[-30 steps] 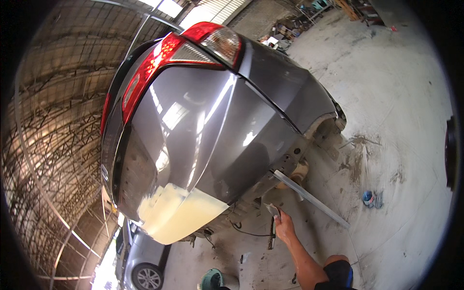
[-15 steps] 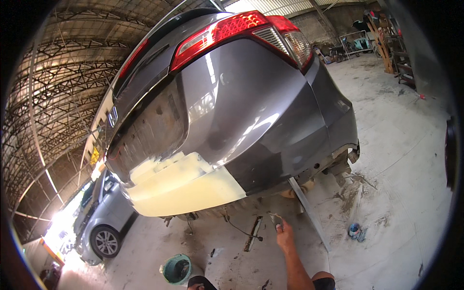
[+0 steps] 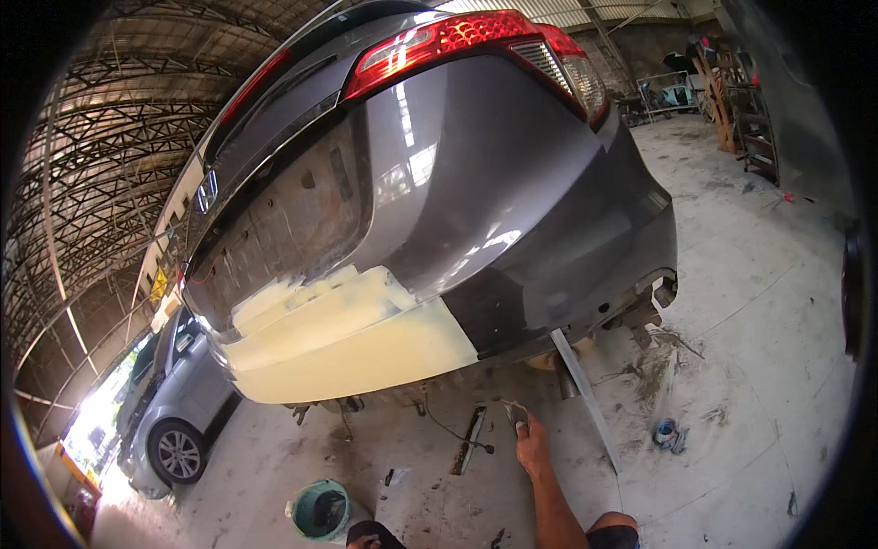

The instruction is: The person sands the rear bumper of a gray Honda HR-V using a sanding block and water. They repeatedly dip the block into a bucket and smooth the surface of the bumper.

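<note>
My right hand [image 3: 530,443] is closed around a small, thin greyish tool [image 3: 513,412], whose kind I cannot make out. It is held low, below the rear bumper [image 3: 521,316] of a dark grey car [image 3: 457,165] and apart from it. A broad pale yellow patch of filler or primer [image 3: 352,343] covers the lower left of the bumper. My left hand is not in view.
A green bucket [image 3: 321,509] with dark contents stands on the floor near my knees. A slanted grey metal bar [image 3: 587,403] props under the bumper. A small blue can [image 3: 667,433] sits at right. A silver car [image 3: 187,393] is at far left.
My view has shifted slightly, so the car and floor things sit differently in the picture. My right hand still grips the tool, a little further left in the picture.
</note>
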Demonstrator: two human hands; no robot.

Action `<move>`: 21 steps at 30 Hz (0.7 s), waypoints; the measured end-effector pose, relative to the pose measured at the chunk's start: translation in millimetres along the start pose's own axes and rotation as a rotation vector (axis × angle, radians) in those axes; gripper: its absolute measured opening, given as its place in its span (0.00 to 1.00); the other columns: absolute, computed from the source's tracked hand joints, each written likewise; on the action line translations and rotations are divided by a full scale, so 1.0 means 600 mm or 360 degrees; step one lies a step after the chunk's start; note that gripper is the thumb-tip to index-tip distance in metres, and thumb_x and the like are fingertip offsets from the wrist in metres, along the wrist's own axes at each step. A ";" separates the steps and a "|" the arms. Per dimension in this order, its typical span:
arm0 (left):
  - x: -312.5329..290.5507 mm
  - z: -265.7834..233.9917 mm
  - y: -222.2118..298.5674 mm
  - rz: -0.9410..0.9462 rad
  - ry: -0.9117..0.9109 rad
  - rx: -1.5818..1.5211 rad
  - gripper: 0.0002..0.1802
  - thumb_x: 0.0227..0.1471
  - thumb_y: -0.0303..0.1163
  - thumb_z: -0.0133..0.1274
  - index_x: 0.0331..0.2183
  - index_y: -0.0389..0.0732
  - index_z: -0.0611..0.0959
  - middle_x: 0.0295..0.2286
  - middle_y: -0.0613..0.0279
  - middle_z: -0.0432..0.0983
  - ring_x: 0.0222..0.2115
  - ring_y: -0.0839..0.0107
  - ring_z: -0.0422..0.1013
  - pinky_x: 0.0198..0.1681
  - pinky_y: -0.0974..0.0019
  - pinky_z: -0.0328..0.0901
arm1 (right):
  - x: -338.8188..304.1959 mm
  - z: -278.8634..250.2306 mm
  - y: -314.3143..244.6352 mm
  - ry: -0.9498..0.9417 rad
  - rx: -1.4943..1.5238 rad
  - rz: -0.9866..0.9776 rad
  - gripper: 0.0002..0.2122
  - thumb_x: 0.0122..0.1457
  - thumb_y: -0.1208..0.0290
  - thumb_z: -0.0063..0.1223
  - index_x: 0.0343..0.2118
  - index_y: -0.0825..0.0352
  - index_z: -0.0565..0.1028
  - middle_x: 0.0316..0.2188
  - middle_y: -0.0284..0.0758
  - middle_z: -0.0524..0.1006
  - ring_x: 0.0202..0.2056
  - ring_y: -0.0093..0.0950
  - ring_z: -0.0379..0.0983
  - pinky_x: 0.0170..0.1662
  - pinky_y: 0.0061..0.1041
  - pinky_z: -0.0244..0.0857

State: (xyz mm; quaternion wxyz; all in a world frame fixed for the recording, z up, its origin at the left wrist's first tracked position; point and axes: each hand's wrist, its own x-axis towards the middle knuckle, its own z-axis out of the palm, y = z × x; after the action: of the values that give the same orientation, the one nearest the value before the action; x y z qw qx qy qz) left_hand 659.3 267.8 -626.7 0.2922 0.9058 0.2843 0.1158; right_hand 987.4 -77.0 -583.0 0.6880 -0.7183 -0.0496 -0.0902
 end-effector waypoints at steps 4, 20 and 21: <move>0.001 -0.001 0.002 0.0002 -0.0039 0.0044 0.16 0.53 0.34 0.49 0.42 0.38 0.80 0.38 0.45 0.77 0.43 0.51 0.72 0.48 0.56 0.65 | 0.016 0.023 0.031 0.0050 0.0134 -0.0094 0.18 0.60 0.75 0.42 0.54 0.71 0.67 0.43 0.54 0.73 0.44 0.51 0.70 0.47 0.38 0.63; -0.003 -0.086 -0.111 0.0120 0.0017 0.0123 0.20 0.56 0.43 0.51 0.38 0.33 0.79 0.23 0.54 0.76 0.24 0.68 0.71 0.29 0.64 0.67 | 0.031 0.045 0.030 -0.0090 0.0432 0.0390 0.16 0.62 0.74 0.42 0.53 0.70 0.67 0.47 0.51 0.72 0.49 0.49 0.67 0.50 0.40 0.61; -0.010 -0.087 -0.115 0.0262 0.0072 0.0139 0.20 0.56 0.42 0.50 0.38 0.32 0.79 0.22 0.55 0.75 0.22 0.69 0.70 0.28 0.65 0.66 | 0.033 0.039 0.025 -0.0185 0.0433 0.0498 0.17 0.62 0.74 0.42 0.53 0.71 0.67 0.48 0.51 0.71 0.50 0.49 0.66 0.51 0.40 0.60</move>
State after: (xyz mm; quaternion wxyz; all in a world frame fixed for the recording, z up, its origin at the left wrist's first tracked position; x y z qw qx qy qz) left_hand 603.9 334.3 -626.2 0.2353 0.9351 0.2203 0.1472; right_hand 1011.4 -55.5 -594.6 0.7802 -0.6218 0.0112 0.0668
